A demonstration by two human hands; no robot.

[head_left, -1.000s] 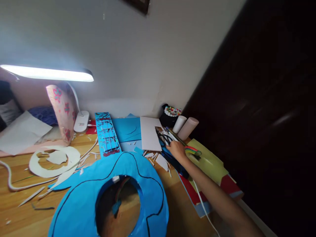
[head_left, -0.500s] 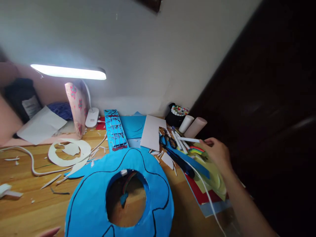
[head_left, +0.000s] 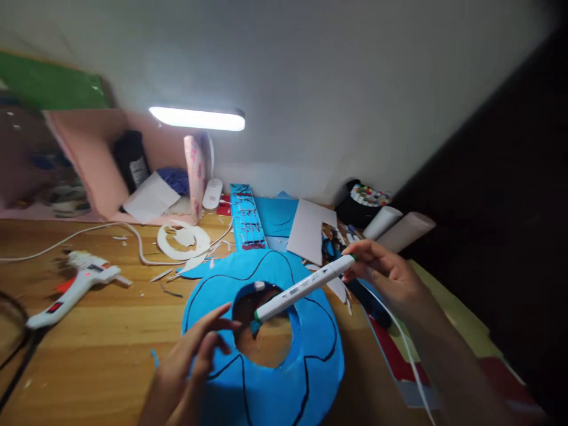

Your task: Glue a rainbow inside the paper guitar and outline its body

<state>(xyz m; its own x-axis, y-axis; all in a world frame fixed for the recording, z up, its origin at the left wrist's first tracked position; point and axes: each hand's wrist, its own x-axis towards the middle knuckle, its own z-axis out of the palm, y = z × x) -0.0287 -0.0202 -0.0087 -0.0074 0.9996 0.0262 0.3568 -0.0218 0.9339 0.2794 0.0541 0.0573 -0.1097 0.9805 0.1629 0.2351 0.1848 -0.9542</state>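
Observation:
My right hand [head_left: 390,275] grips a white marker [head_left: 306,288] with green ends by its far right tip. The marker slants over the round hole of a blue paper ring [head_left: 319,349] that has a wavy black outline drawn on it. Beyond the ring, a narrow blue strip [head_left: 247,222] with dark lines and patterns stretches toward the wall. My left hand [head_left: 190,355] hovers at the ring's left side, fingers apart and holding nothing, close to the marker's lower end. Through the hole I see the wooden table and a small blue piece.
A white glue gun [head_left: 77,287] lies at left. Paper scraps and a cream paper ring [head_left: 166,242] sit behind it, near a lit desk lamp [head_left: 199,118]. A black holder of markers [head_left: 361,204] and paper rolls [head_left: 408,231] stand at back right; a white cable [head_left: 412,355] crosses coloured sheets.
My right hand has brought the marker from the pile at right to above the blue ring. My left hand has come up into view. The view has swung left, showing the glue gun.

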